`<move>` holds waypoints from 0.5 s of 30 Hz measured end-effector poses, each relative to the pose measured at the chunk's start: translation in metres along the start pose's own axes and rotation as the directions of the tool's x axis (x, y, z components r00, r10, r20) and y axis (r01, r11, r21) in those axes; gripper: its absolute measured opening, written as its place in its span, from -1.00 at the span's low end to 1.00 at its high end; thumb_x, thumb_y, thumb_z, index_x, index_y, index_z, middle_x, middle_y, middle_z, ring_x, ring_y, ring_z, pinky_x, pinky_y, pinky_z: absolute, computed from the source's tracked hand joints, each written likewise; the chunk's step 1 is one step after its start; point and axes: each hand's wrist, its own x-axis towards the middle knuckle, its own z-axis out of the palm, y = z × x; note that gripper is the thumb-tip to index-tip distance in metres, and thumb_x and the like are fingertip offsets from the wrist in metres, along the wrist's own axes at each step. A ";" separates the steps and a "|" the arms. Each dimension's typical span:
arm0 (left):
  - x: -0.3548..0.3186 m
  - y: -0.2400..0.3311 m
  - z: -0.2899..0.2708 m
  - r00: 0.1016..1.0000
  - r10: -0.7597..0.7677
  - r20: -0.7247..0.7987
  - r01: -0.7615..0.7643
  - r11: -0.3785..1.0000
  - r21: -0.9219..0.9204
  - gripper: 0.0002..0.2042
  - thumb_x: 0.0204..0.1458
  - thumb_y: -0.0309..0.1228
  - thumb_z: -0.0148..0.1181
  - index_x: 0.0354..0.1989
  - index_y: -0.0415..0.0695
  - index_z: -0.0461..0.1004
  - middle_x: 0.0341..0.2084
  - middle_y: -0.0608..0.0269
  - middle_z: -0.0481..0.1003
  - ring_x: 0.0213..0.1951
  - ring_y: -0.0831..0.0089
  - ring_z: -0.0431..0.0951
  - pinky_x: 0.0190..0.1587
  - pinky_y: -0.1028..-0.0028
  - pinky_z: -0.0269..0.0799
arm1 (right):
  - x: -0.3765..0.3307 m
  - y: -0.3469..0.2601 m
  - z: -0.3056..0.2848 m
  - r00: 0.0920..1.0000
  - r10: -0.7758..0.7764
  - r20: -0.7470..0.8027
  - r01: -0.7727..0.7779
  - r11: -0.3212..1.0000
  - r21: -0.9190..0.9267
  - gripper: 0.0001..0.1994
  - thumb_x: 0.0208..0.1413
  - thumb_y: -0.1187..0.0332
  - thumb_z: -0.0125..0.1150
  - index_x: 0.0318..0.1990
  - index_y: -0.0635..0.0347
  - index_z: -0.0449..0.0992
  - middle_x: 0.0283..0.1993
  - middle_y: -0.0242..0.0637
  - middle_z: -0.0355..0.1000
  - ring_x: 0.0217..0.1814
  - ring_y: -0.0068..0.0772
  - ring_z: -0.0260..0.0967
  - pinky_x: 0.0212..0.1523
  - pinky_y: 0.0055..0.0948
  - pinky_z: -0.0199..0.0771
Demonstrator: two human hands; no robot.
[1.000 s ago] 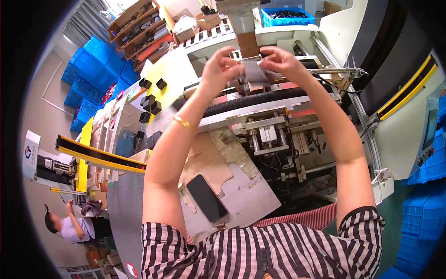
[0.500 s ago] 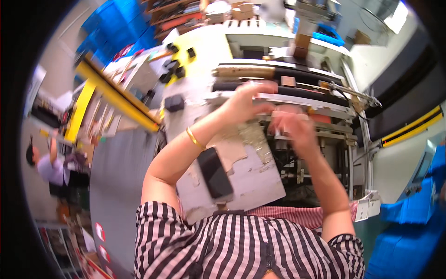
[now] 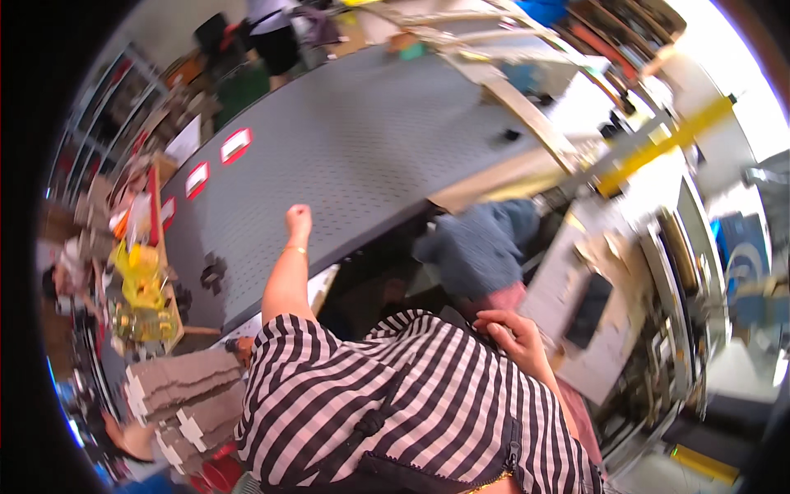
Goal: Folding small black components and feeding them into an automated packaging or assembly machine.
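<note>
**Hands apart over a turned view: left fist at the grey table edge, right hand at the striped shirt**

Reading left to right, I see stacked grey-brown cardboard pieces [image 3: 185,387] at the lower left, with a cluttered yellow rack [image 3: 140,288] above them. Beside these runs the near edge of the grey perforated table [image 3: 362,156], which carries red-and-white labels [image 3: 236,144] near its left border and two small black parts [image 3: 212,272] close to its edge. Most of the tabletop is bare. The left hand [image 3: 298,221] is raised over that edge, curled into a fist; I cannot tell whether anything is inside it. A gold bracelet [image 3: 295,249] sits at its wrist. Below lies the striped shirt [image 3: 395,403]. The right hand [image 3: 506,333] rests against the shirt's upper edge, fingers bent inward, holding nothing I can make out. Further right, a black phone [image 3: 588,310] lies on a cardboard sheet [image 3: 576,272], just before the crowded machine frame [image 3: 675,255].
</note>
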 end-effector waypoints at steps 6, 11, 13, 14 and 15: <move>-0.003 -0.136 -0.171 0.897 -0.401 -0.184 0.439 0.769 0.465 -0.67 -0.03 -0.38 0.22 -0.05 -0.13 0.49 -0.13 -0.06 0.51 -0.06 0.05 0.51 -0.01 0.25 0.44 | 0.111 -0.025 0.066 0.962 0.113 0.248 -0.068 0.981 -0.180 -0.73 0.20 0.41 0.12 0.02 0.30 0.48 -0.12 -0.18 0.54 -0.09 -0.39 0.49 -0.07 -0.47 0.47; -0.006 -0.153 -0.234 0.852 -0.469 -0.233 0.507 0.627 0.591 -0.54 -0.01 -0.45 0.23 0.12 -0.01 0.36 0.08 0.00 0.32 0.04 -0.01 0.44 0.08 0.21 0.41 | 0.177 -0.051 0.109 0.879 0.045 0.475 0.143 0.925 -0.353 -0.69 0.14 0.36 0.17 0.01 0.28 0.48 -0.08 -0.08 0.51 -0.05 -0.14 0.47 -0.02 -0.31 0.48; -0.004 -0.165 -0.238 0.850 -0.473 -0.233 0.503 0.593 0.629 -0.55 -0.01 -0.48 0.21 0.12 0.03 0.37 0.10 0.03 0.31 0.06 0.05 0.43 0.05 0.21 0.45 | 0.190 -0.053 0.120 0.839 0.034 0.544 0.209 0.902 -0.378 -0.68 0.13 0.35 0.17 0.02 0.27 0.48 -0.11 -0.08 0.52 -0.06 -0.13 0.48 -0.01 -0.28 0.48; -0.003 -0.169 -0.240 0.853 -0.471 -0.224 0.487 0.564 0.667 -0.55 -0.01 -0.52 0.19 0.12 0.06 0.37 0.12 0.06 0.29 0.08 0.12 0.42 0.02 0.21 0.48 | 0.194 -0.053 0.125 0.839 0.035 0.542 0.205 0.904 -0.376 -0.68 0.13 0.35 0.17 0.02 0.27 0.48 -0.11 -0.08 0.52 -0.06 -0.13 0.48 -0.01 -0.28 0.48; -0.004 -0.173 -0.240 0.883 -0.407 -0.235 0.445 0.565 0.695 -0.61 0.00 -0.49 0.19 0.06 0.07 0.44 0.09 0.07 0.32 0.03 0.12 0.46 -0.01 0.21 0.49 | 0.195 -0.053 0.129 0.833 0.049 0.551 0.199 0.903 -0.381 -0.68 0.13 0.35 0.17 0.02 0.28 0.48 -0.13 -0.09 0.52 -0.06 -0.13 0.48 -0.01 -0.28 0.48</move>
